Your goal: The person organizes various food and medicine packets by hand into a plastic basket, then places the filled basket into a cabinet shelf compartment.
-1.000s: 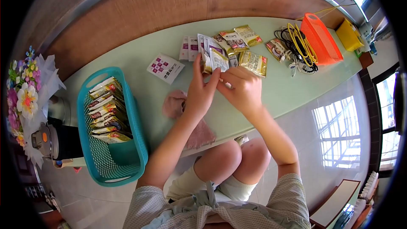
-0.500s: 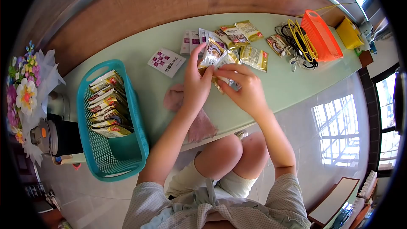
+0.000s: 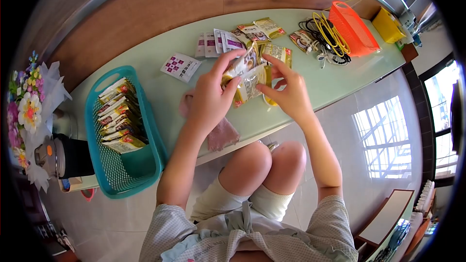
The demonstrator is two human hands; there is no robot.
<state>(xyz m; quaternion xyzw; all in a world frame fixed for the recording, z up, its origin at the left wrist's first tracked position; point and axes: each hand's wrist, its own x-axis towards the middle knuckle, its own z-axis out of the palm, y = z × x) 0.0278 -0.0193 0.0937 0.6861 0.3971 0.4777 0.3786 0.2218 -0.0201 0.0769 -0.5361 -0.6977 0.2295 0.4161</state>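
Note:
My left hand [image 3: 213, 85] and my right hand [image 3: 287, 87] hold gold-and-white food packets [image 3: 250, 83] between them above the table. The left fingers and thumb grip the left side; the right thumb and fingers pinch the right edge. Behind them lie more gold packets [image 3: 268, 27] and several white-and-purple sachets [image 3: 209, 44]. A square white sachet with purple squares [image 3: 180, 66] lies further left. Packets [image 3: 121, 116] stand in a row in the teal basket [image 3: 160, 153]. Under my left forearm is a pink cloth [image 3: 223, 135].
An orange basket [image 3: 352, 31], coiled yellow and black cables [image 3: 327, 36], a lone packet [image 3: 302, 40] and a yellow box [image 3: 388, 25] sit at the right. Flowers [image 3: 30, 111] and a black container [image 3: 73, 156] stand left of the teal basket.
The packets in my hands have come up and turned, showing their printed faces. My hands have spread a little apart. The camera view has shifted slightly.

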